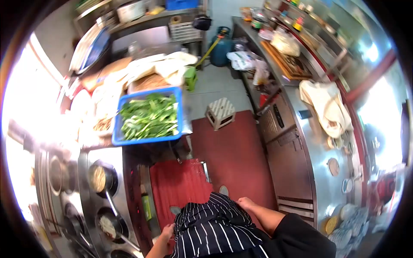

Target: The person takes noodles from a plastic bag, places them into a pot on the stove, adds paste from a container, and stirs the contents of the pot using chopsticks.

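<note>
My right hand point(245, 203) is beside the right edge of my black-and-white striped apron point(219, 228), its fingers loosely curled with nothing visible in them. At the apron's left side hangs my left hand point(167, 233); its fingers are partly hidden by the cloth. Left of it, on the stove, sit a pan point(100, 178) of pale food and a second pan point(107, 225) with whitish food, both with long handles. Ahead on the left stands a blue tray point(180, 114) full of cut leafy greens point(150, 116), out of reach of both hands.
A striped stool point(221, 112) stands on the red floor mat point(232, 146). Along the right runs a steel counter point(320, 159) with a beige cloth point(329, 107) and stacked bowls point(350, 228). A gas cylinder point(221, 49) is at the back.
</note>
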Motion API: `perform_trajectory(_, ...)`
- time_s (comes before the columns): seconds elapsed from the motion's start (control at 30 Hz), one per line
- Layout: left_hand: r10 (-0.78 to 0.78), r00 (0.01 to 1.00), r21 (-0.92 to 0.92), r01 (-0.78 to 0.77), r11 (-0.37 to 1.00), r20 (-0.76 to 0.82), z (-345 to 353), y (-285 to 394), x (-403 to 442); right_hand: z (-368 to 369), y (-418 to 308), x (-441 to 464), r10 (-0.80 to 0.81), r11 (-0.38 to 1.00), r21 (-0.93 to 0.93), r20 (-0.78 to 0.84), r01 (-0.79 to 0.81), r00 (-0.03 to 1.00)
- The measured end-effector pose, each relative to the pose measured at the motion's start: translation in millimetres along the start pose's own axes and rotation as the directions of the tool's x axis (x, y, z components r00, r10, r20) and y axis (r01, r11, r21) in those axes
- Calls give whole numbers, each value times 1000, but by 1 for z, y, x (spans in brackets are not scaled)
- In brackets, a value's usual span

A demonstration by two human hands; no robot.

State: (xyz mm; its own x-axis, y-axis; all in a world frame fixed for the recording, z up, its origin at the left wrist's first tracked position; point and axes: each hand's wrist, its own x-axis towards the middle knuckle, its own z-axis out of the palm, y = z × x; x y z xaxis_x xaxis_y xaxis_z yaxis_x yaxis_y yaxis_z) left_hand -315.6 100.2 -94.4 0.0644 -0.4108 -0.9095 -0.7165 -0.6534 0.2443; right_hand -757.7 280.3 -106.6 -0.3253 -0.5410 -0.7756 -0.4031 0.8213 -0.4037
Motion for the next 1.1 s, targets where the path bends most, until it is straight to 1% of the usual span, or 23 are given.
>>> perform_trajectory(0.07,202,979,312,-204,928,41,28,-22,79,-8,39,9,-99,994,40,-140,106,985)
perform_trajectory(0.1,237,971,448,-223,866,25,47,-11,69,-15,69,10,5,999,38,-141,0,990)
perform_trajectory(0.13,267,964,546,-220,809,-7,64,17,57,-26,87,10,16,997,75,-154,-5,988)
perform_trajectory(0.2,310,950,648,-210,732,-43,92,64,36,-55,118,4,228,917,329,36,-227,973)
perform_trajectory(0.23,340,940,663,-228,713,-42,101,85,29,-70,128,4,194,944,263,44,-199,980)
perform_trajectory(0.37,513,856,613,-437,658,59,116,158,29,-118,147,11,152,921,364,-1,-142,988)
perform_trajectory(0.4,517,853,619,-446,647,74,124,179,25,-140,142,5,117,871,482,-26,-90,993)
perform_trajectory(0.43,472,877,516,-445,732,87,127,201,25,-154,134,9,81,805,592,-59,-31,995)
perform_trajectory(0.47,424,899,404,-429,808,107,133,223,27,-160,130,22,91,798,602,-66,-33,994)
perform_trajectory(0.53,493,858,377,-507,775,141,147,256,44,-178,119,45,41,613,789,-79,37,996)
perform_trajectory(0.6,618,763,307,-644,701,190,165,292,73,-212,103,63,50,650,759,-103,46,993)
perform_trajectory(0.63,630,747,325,-662,675,213,173,316,81,-228,91,73,62,679,733,-124,49,990)
perform_trajectory(0.67,712,679,353,-719,598,178,181,323,134,-246,84,84,83,704,708,-150,48,985)
perform_trajectory(0.7,666,729,621,-597,509,155,200,349,176,-263,81,95,140,679,732,-195,49,971)
perform_trajectory(0.73,794,577,469,-764,443,189,216,389,176,-284,79,104,128,678,730,-231,85,965)
perform_trajectory(0.77,737,637,522,-718,460,226,215,420,186,-300,77,114,108,679,725,-253,114,961)
perform_trajectory(0.83,706,642,534,-726,433,301,223,490,191,-336,74,127,212,674,737,-258,50,943)
perform_trajectory(0.9,735,568,488,-793,365,372,228,554,186,-375,70,137,278,682,731,-245,-11,929)
perform_trajectory(0.97,780,440,401,-877,265,445,225,611,175,-432,49,127,205,831,555,-364,35,908)
perform_trajectory(1.0,789,401,355,-901,248,465,224,634,165,-447,51,139,217,823,567,-360,28,907)
perform_trajectory(1.03,471,831,45,-504,862,295,238,678,109,-464,52,151,218,784,609,-454,122,864)
perform_trajectory(1.07,469,832,53,-504,862,298,239,699,108,-482,54,165,222,742,632,-545,222,809)
perform_trajectory(1.1,445,846,84,-487,869,294,243,719,111,-504,54,181,214,754,613,-571,238,792)
